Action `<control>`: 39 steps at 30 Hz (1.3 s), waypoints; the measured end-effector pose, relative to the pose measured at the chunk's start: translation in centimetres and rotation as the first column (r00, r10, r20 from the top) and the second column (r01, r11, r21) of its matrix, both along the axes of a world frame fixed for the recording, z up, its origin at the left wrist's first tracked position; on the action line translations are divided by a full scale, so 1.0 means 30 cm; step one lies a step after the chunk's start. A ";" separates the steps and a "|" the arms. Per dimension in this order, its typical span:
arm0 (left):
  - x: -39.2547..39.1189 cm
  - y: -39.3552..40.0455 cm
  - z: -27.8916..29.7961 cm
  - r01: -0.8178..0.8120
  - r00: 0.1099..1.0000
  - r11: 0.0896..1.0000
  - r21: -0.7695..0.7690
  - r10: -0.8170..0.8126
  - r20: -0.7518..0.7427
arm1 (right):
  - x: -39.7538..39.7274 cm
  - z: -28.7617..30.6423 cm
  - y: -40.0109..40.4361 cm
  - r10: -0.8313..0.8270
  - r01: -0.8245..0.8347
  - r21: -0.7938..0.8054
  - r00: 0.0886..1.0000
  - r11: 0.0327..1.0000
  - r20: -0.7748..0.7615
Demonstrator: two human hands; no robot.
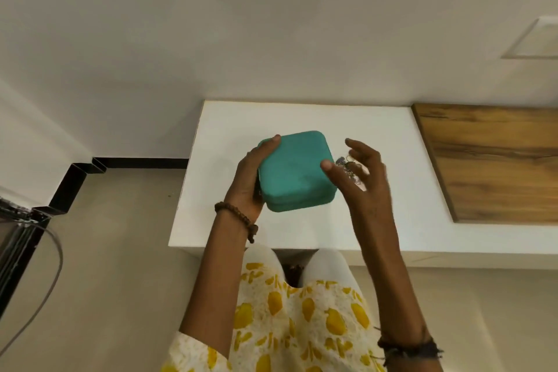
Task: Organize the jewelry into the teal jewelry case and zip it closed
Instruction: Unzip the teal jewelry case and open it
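Left hand is gripping the closed square teal fabric jewelry case on the white tabletop | right hand is hovering open-fingered, empty, above small metal jewelry | advice: steady case, unzip first

The one camera sits on my head, wide-angle, looking steeply forward and down past my lap onto the white desk close in front of me, with the floor to my left and the wall above.
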State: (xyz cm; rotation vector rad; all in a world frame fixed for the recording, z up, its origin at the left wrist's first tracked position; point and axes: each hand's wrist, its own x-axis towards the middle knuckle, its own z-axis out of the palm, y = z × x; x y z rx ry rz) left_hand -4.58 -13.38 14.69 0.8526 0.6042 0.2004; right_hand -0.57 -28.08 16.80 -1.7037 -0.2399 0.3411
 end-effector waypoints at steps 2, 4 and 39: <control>0.007 0.004 0.015 0.088 0.996 0.993 0.077 -0.085 -0.040 | 0.011 0.002 0.006 0.145 -0.143 0.023 0.970 0.989 -0.197; 0.018 0.005 0.017 0.112 0.992 0.988 0.102 -0.106 -0.070 | 0.001 -0.001 0.019 0.148 -0.126 0.100 0.953 0.987 -0.264; -0.104 0.028 -0.175 0.350 0.852 0.915 -0.198 -0.224 0.473 | 0.131 -0.019 0.032 0.552 -0.549 -0.069 0.815 0.833 0.176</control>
